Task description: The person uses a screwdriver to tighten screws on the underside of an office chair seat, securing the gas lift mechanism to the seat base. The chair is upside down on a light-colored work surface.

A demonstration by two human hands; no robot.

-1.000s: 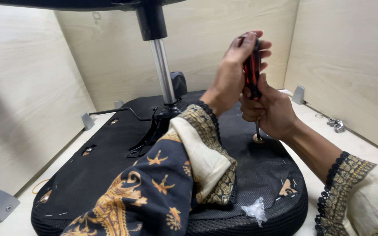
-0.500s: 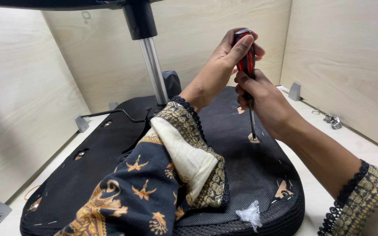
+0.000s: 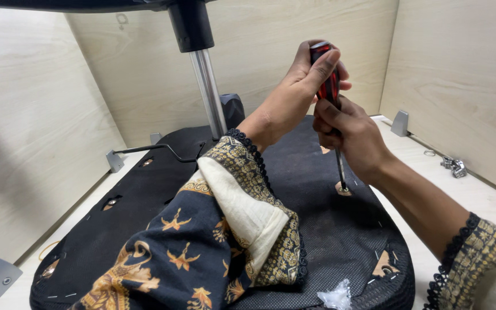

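Upturned office chair seat, black mesh-fabric underside (image 3: pixel 162 229), lies flat on the pale wood bench (image 3: pixel 492 201) w/ its chrome gas-lift column (image 3: pixel 208 92) pointing up, so the screw points face the person. Red-and-black-handled screwdriver (image 3: pixel 329 86) stands nearly vertical, tip down in a tan cut-out hole in the fabric (image 3: pixel 343 188), right of the column. Left hand (image 3: pixel 302 80) is closed over the handle top, prob. to press down and steady it. Right hand (image 3: pixel 351 135) is wrapped round the lower handle, where turning force goes in. Small heap of loose metal hardware (image 3: pixel 453 165) sits apart by the right wall. Clear plastic scrap (image 3: pixel 335 295) rests on the seat's near edge.
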